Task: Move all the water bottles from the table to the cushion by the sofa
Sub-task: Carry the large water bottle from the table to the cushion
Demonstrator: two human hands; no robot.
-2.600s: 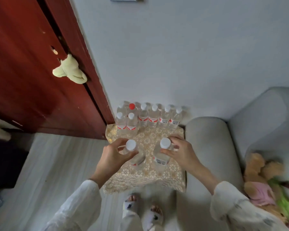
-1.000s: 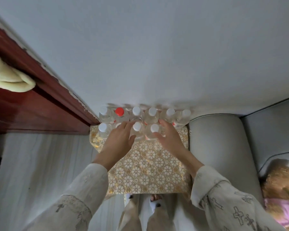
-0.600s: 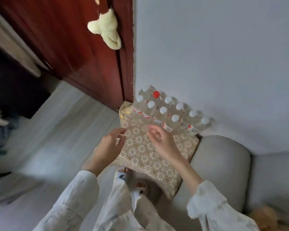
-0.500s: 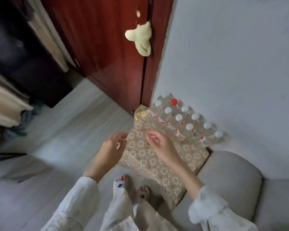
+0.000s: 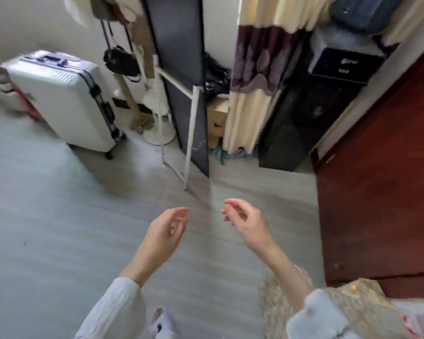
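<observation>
Fingers of the left hand [image 5: 163, 237] and right hand [image 5: 249, 227] hang loosely curled, holding nothing. One bottle [image 5: 420, 325] shows at five o'clock on the cushion [image 5: 357, 307]; a backswinging arm might topple it.

Open floor [image 5: 59, 228] ahead; suitcase [image 5: 66, 99] far left, door [image 5: 382, 192] close right.

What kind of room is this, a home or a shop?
Most likely a room in a home, perhaps a bedroom: a white suitcase stands on the floor, bags hang on a stand, and a curtain partly covers storage beside a red wooden door.
</observation>
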